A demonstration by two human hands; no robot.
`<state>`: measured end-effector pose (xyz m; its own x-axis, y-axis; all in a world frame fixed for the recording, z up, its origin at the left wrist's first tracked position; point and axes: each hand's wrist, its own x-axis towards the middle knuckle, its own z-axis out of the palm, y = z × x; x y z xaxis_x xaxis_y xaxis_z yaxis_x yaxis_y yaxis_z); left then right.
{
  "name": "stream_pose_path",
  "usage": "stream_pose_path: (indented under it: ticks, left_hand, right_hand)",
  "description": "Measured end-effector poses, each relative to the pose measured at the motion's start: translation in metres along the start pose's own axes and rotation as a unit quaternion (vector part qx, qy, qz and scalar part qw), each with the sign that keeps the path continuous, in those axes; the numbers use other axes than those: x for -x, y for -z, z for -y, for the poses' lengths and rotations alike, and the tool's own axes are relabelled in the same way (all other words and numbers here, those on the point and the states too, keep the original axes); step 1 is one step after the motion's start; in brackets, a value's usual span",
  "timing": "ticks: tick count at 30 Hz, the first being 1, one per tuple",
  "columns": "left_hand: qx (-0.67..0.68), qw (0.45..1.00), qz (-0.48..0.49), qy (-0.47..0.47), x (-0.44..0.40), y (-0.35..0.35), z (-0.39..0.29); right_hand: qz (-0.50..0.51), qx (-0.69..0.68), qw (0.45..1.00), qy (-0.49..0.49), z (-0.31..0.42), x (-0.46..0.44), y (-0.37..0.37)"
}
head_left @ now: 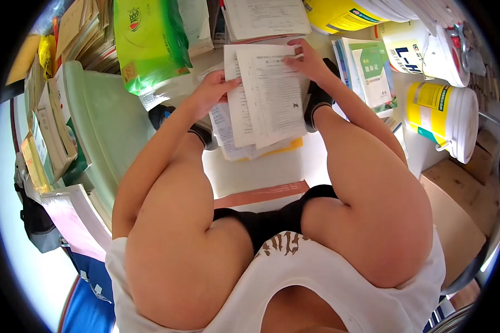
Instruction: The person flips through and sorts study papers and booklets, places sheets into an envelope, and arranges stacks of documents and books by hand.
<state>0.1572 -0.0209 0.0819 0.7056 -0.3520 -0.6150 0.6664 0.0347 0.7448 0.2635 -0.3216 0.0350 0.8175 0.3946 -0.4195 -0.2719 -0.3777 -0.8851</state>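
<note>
Printed sheets (275,100) overlap between my two hands, above the floor between my shoes. My left hand (212,91) pinches their left edge with thumb and fingers. At the upper right, my right hand (307,60) has its thumb and fingers on the top corner of the sheets. Under them lie handwritten papers (223,139) and a yellow-orange sheet (290,146), partly covered. Another stack of printed papers (268,19) rests just beyond the sheets.
A green plastic package (150,41) and a pale green bin lid (114,119) are on the left, beside piled books (55,130). To the right are booklets (372,75), yellow-and-white buckets (441,116) and a cardboard box (461,186).
</note>
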Motion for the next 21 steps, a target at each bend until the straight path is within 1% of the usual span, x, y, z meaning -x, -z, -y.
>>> stream_pose_path:
  ticks: [1,2,3,4,5,6,7,9,12,13,14,15,16,18,20,21]
  left_hand:
    - [0.027,0.999,-0.023,0.001,0.003,0.001,-0.002]
    - [0.023,0.999,-0.024,0.002,0.007,0.002,-0.004]
    - [0.009,0.999,-0.050,0.007,0.010,0.001,-0.009]
    - [-0.005,0.997,-0.076,0.011,0.012,-0.001,-0.013]
    - [-0.009,0.997,-0.074,0.012,0.013,-0.002,-0.015]
    - [0.004,0.998,-0.067,-0.002,0.014,-0.005,-0.016]
    - [0.016,0.998,-0.060,-0.017,0.015,-0.008,-0.018]
    - [-0.011,0.998,-0.054,-0.032,0.017,-0.016,-0.026]
    - [-0.050,0.996,-0.051,-0.047,0.017,-0.018,-0.028]
    - [-0.065,0.995,-0.050,-0.051,0.015,-0.018,-0.028]
    - [-0.066,0.995,-0.049,-0.050,0.016,-0.016,-0.028]
    - [-0.079,0.993,-0.077,-0.035,0.018,-0.013,-0.028]
    - [-0.091,0.990,-0.105,-0.018,0.021,-0.010,-0.026]
    - [-0.099,0.988,-0.121,-0.005,0.032,-0.008,-0.020]
    - [-0.105,0.985,-0.136,0.009,0.042,-0.005,-0.010]
    - [-0.109,0.985,-0.131,0.032,0.045,-0.002,-0.004]
  right_hand:
    - [-0.062,0.131,0.985,0.093,-0.002,-0.001,-0.007]
    - [-0.123,0.258,0.941,0.183,-0.004,-0.001,-0.013]
    - [-0.084,0.256,0.950,0.156,0.016,0.005,-0.015]
    - [-0.087,0.253,0.951,0.157,0.037,0.011,-0.019]
    - [0.001,0.169,0.983,0.066,0.057,0.018,-0.026]
    - [0.089,0.082,0.992,-0.028,0.069,0.026,-0.035]
    - [0.086,0.080,0.993,-0.027,0.072,0.036,-0.047]
    - [0.157,0.131,0.978,0.035,0.075,0.047,-0.062]
    - [0.167,0.100,0.979,0.063,0.067,0.045,-0.063]
    - [0.166,0.099,0.979,0.064,0.056,0.038,-0.059]
    - [0.145,0.123,0.978,0.084,0.041,0.028,-0.051]
    - [0.122,0.148,0.976,0.105,0.030,0.022,-0.041]
    - [0.121,0.147,0.976,0.104,0.037,0.026,-0.030]
    - [0.064,0.169,0.981,0.071,0.047,0.036,-0.003]
    - [0.025,0.022,0.999,-0.028,0.033,0.035,0.026]
    - [-0.020,0.060,0.997,-0.036,0.045,0.042,0.038]
